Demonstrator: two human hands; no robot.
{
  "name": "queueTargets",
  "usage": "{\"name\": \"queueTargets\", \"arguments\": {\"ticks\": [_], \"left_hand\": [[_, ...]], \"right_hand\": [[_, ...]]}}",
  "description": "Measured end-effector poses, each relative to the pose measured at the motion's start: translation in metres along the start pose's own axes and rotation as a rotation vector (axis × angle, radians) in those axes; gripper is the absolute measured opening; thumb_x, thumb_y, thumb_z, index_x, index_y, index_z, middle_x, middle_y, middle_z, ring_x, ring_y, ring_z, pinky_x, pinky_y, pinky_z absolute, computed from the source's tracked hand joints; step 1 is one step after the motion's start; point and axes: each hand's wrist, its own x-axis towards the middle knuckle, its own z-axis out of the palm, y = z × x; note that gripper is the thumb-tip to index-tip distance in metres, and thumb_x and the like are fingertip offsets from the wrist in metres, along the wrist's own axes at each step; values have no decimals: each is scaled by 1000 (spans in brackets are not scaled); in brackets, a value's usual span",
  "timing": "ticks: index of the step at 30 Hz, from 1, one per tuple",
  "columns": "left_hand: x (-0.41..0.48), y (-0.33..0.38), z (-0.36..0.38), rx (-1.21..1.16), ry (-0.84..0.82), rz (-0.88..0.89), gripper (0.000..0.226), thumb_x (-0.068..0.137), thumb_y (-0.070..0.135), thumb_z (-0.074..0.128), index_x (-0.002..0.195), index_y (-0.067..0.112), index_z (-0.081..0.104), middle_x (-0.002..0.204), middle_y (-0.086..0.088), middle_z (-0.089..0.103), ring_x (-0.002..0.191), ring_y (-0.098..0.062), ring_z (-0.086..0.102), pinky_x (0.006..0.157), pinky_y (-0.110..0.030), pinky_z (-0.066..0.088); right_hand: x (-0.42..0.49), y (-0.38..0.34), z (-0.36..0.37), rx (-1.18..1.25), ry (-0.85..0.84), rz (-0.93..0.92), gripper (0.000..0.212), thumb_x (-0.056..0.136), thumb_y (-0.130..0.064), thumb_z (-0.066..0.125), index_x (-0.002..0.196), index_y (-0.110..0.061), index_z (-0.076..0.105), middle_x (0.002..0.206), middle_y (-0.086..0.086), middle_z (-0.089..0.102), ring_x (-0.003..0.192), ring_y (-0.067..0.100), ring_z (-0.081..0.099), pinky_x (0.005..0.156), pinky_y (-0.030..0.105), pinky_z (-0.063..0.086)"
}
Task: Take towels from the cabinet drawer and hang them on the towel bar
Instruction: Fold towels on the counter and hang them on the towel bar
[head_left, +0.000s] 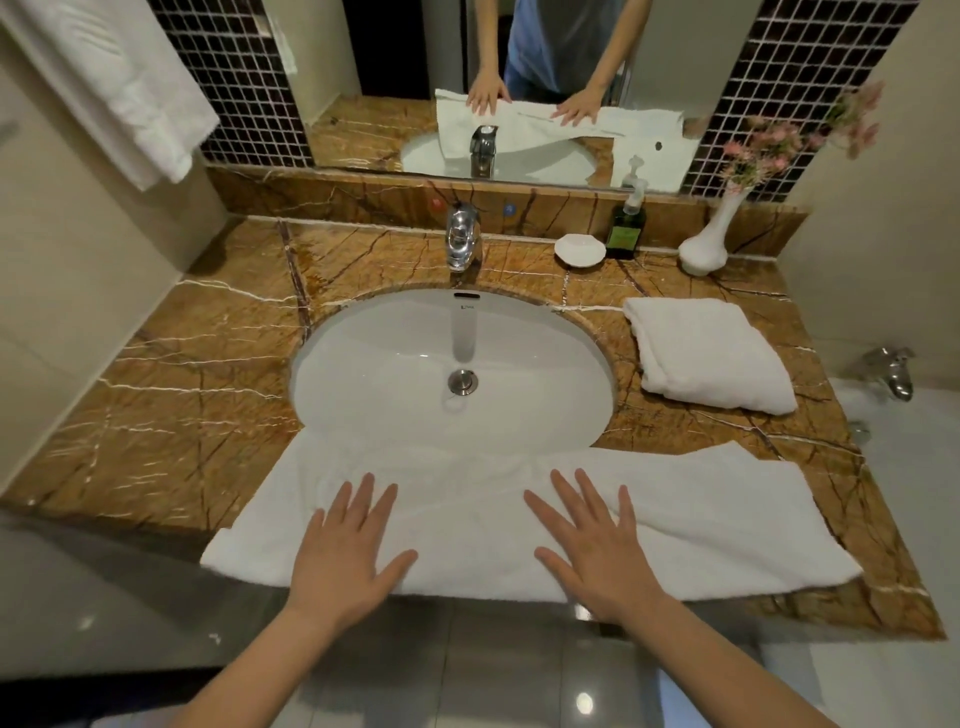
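A brown marble counter (171, 395) veined in white holds an oval white sink (545, 364); a chrome tap (462, 241) stands behind it; above, a mirror (675, 52) is flanked by dark mosaic tiles (234, 78); the side walls (78, 291) are plain beige; at the back right stand a white dish (579, 250), a green bottle (626, 231) and a white vase (706, 244) of pink flowers (769, 150); the grey floor (493, 665) is glossy, with bright glints; a second tap (891, 371) sits far right.
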Motion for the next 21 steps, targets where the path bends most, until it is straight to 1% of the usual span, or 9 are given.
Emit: {"name": "queueTargets", "arguments": {"ticks": [4,6,9,11,12,14,16,19,21], "left_hand": [[-8,1,3,9,7,-13,91,71,78,-13,150,34,-6,158,1,-12,147,-24,-2,117,-44,11],[-6,3,-3,13,4,-10,88,75,76,-7,151,33,2,160,0,-3,147,-25,3,117,-44,14],[-3,16,-21,-16,69,15,81,84,69,8,142,23,40,151,-9,36,137,-30,36,110,-44,32],[0,32,-30,-38,195,116,63,88,55,25,117,16,64,121,-10,63,107,-29,62,90,-41,49],[3,43,-31,-61,257,165,53,88,49,30,108,16,68,108,-7,68,94,-26,66,79,-38,53],[12,71,-35,-138,253,218,43,88,42,36,105,18,68,100,0,68,85,-21,65,70,-34,52],[25,101,-35,-210,227,240,37,91,39,43,116,21,64,109,3,66,93,-20,62,75,-32,49],[47,148,-34,-245,202,282,40,92,42,44,127,25,55,119,6,61,103,-17,58,80,-30,45],[62,174,-32,-247,171,281,41,91,45,46,128,28,51,120,7,59,105,-16,54,80,-29,44]], "right_hand": [[-2,0,-3,1,-13,-11,57,87,-64,-5,139,-51,-26,157,-8,-23,143,21,-29,110,53,-19],[-3,-1,-5,16,-21,-12,56,91,-64,1,139,-51,-26,158,-8,-24,143,21,-28,111,53,-17],[-4,1,-10,97,-18,-32,56,97,-58,13,147,-49,-13,160,-8,-15,146,18,-21,113,52,-14],[-4,11,-18,184,25,-42,53,100,-50,19,151,-46,4,162,-9,3,148,14,-5,115,47,-4],[-3,20,-24,197,79,-42,50,102,-44,23,151,-42,15,160,-8,16,147,13,7,115,43,4],[-2,46,-33,204,231,-9,41,102,-33,34,143,-33,41,146,-7,43,136,14,35,109,36,24],[-3,82,-43,221,336,102,30,101,-26,42,126,-27,59,124,-7,60,116,15,52,94,31,38],[-5,140,-53,180,307,214,26,93,-11,52,115,-22,62,111,-1,62,106,23,55,83,34,46],[-5,169,-57,72,209,180,43,88,-7,53,129,-21,55,123,2,57,113,25,52,88,35,44]]}}
